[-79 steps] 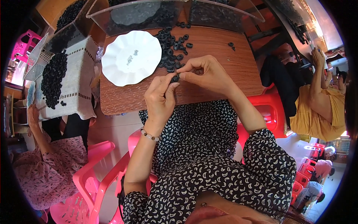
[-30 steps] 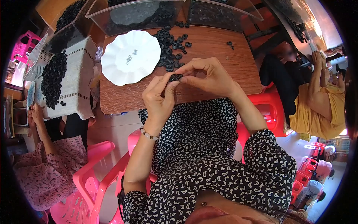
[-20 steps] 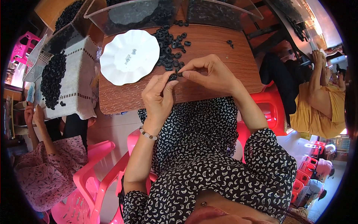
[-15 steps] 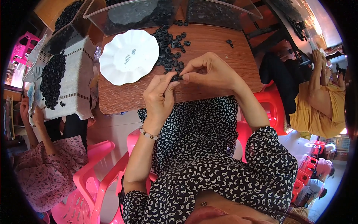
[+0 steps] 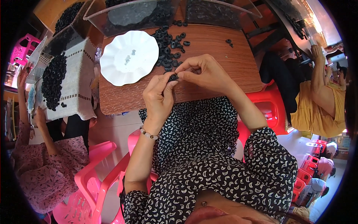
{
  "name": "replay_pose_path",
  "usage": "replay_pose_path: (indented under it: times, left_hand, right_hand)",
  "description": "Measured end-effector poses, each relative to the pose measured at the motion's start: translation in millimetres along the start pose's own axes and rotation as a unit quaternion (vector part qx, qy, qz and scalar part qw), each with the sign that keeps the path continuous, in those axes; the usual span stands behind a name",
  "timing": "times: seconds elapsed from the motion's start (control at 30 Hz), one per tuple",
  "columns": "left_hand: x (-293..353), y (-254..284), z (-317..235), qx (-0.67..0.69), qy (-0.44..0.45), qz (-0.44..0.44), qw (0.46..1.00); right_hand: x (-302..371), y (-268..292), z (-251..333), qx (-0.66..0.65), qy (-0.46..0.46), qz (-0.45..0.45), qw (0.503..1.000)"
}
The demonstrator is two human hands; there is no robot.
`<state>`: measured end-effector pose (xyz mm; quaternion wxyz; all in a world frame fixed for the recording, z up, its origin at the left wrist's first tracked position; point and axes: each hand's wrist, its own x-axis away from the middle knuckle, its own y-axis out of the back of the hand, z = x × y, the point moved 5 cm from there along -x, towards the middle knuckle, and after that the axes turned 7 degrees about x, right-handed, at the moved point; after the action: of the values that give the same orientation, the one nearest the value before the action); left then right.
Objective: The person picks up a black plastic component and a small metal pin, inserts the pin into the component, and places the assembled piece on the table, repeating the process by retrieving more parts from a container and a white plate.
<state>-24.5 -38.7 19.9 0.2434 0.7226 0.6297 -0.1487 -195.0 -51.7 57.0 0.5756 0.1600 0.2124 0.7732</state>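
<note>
Left hand [image 5: 158, 91]: grip pinched nearly closed, a small black piece [image 5: 173, 77] between thumb and forefinger, remaining fingers curled. Right hand [image 5: 201, 74]: thumb and forefinger brought together at the right side of that same piece, other fingers bent. Whether a smaller part sits between the right fingertips is too small to tell.

Piece is above the near half of the brown surface [image 5: 223, 71], just below the loose pile [image 5: 169, 46] of similar black pieces. Bead bracelet [image 5: 149, 135] on left wrist.

White scalloped plate [image 5: 112, 69] on the left part of the surface, beside the pile; tiny greyish bits [image 5: 130, 56] near its middle. Pile runs along the plate's right side toward the far edge. A couple of stray pieces [image 5: 229, 42] lie well apart, to the right.

Far edge: two clear bins side by side, left bin [image 5: 97, 21] and right bin [image 5: 250, 10]; dark contents seen through the walls.

Left: another surface under a pale cloth [image 5: 80, 71], dark heap [image 5: 55, 82] on it. A co-worker in a pink patterned top [image 5: 44, 168] sits there, one hand near the cloth's lower edge. Right: a co-worker in a yellow top [image 5: 317, 112], forearm raised toward another worktop.
</note>
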Motion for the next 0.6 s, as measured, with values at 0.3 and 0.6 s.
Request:
replay_pose_path:
  times: [0.3, 0.6]
  left_hand:
    - [2, 1, 3, 0.020, 0.016, -0.019, 1.000]
    - [3, 0, 0, -0.003, 0.016, 0.008, 1.000]
  right_hand:
    - [2, -2, 8, -0.019, 0.019, -0.048, 0.998]
    - [3, -2, 11, 0.046, 0.063, -0.053, 0.996]
